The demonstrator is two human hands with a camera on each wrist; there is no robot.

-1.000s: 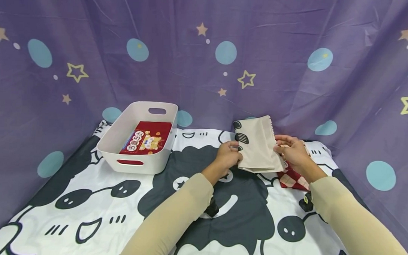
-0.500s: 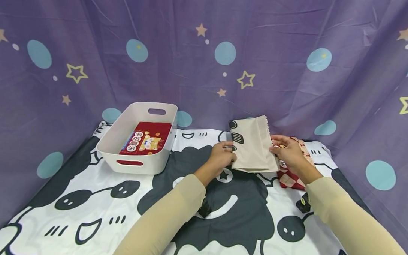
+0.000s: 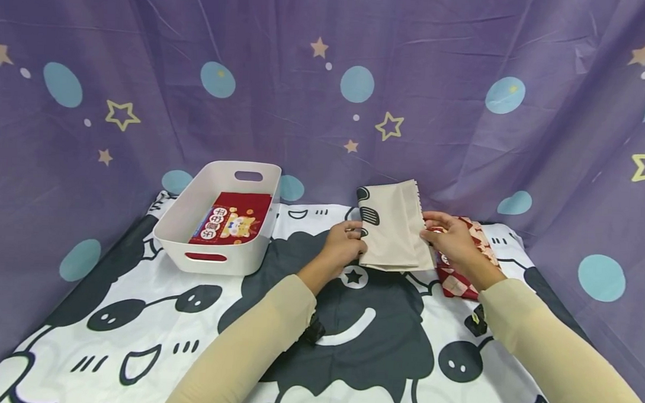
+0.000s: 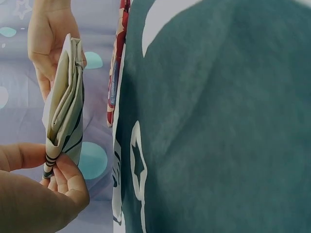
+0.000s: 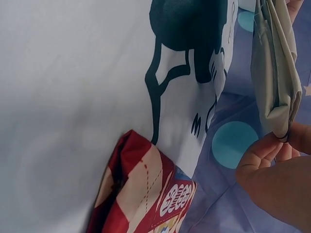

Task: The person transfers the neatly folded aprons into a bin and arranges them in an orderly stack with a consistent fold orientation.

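My two hands hold up a folded cream cloth [image 3: 393, 233] with black printed shapes and a zigzag edge. My left hand [image 3: 341, 245] pinches its left side; in the left wrist view, the thumb and fingers of the left hand [image 4: 46, 194] grip the layered fold. My right hand [image 3: 451, 241] pinches the opposite side, also seen in the right wrist view, where the right hand [image 5: 282, 170] holds a corner of the cloth [image 5: 276, 68]. Partly hidden behind my right hand, a red and cream checked folded cloth [image 3: 458, 284] lies on the bed-like surface.
At the left stands a white bin [image 3: 251, 255] with handle slots. Inside it lies a red folded cloth [image 3: 250, 208] with a cartoon animal and lettering. A white and dark printed sheet [image 3: 153, 314] covers the surface. Behind hangs a purple curtain [image 3: 283, 93] with stars and dots.
Both hands have shifted a little to the left with the cream cloth between them. More of the red checked cloth shows at the right. The bin has stayed in place.
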